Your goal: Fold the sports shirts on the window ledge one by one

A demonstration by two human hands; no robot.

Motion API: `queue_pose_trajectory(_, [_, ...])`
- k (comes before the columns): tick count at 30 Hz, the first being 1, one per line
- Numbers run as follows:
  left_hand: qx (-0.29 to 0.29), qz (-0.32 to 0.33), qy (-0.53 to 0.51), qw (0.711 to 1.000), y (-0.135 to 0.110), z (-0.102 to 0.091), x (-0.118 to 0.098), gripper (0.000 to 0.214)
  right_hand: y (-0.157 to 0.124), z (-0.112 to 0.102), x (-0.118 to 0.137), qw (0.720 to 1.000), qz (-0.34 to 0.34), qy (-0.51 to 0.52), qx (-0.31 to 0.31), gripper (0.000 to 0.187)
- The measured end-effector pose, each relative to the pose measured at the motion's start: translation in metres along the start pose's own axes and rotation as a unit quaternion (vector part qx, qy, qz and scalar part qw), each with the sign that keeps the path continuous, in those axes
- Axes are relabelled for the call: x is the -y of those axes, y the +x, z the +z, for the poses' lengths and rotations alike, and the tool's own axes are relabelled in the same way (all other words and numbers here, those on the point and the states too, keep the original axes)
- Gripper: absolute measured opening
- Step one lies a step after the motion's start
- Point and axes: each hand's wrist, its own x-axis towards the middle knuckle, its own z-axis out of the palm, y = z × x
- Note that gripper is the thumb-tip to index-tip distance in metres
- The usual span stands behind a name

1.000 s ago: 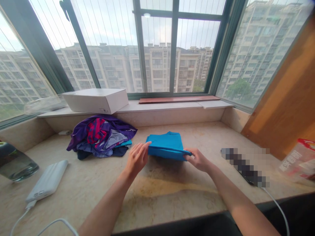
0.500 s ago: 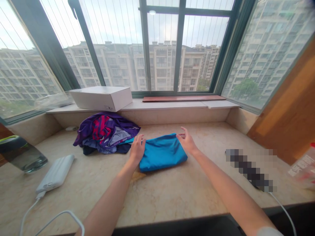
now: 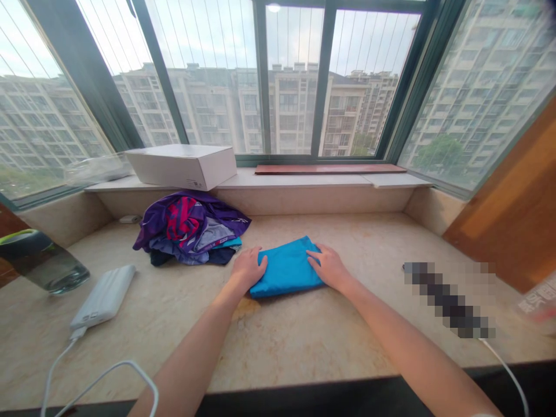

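Observation:
A bright blue garment (image 3: 286, 266), folded into a flat packet, lies on the stone counter in front of me. My left hand (image 3: 248, 269) grips its left edge, thumb on top and fingers along the side. At the opposite edge, my right hand (image 3: 332, 266) grips the fabric, with the thumb and a fingertip over its top. The undersides of the fingers are hidden. Just behind and left of the packet is a loose heap of clothes (image 3: 191, 229), mostly purple with red, grey and navy parts and a bit of blue.
To the left are a white power bank (image 3: 104, 295) with a cable and a tinted bottle (image 3: 43, 260). A white box (image 3: 182, 165) and a reddish board (image 3: 330, 169) rest on the window ledge. A blurred-out dark object (image 3: 447, 301) with a cable lies right.
Both hands have come down from the upper corners onto the sides of the blue garment. The fingers, raised before, now press on it. The camera view has shifted slightly.

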Motion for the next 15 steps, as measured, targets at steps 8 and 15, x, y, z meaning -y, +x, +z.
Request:
queue_pose_trajectory(8, [-0.016, 0.013, -0.029, 0.999, 0.001, -0.001, 0.0004, 0.034, -0.0011, 0.0055, -0.0023, 1.0, -0.003, 0.011, 0.005, 0.038])
queue_pose_trajectory(15, [-0.052, 0.019, -0.061, 0.997, -0.0012, -0.0047, -0.0025, 0.035, -0.0026, 0.0075, -0.0056, 0.997, 0.071, 0.029, -0.023, 0.036])
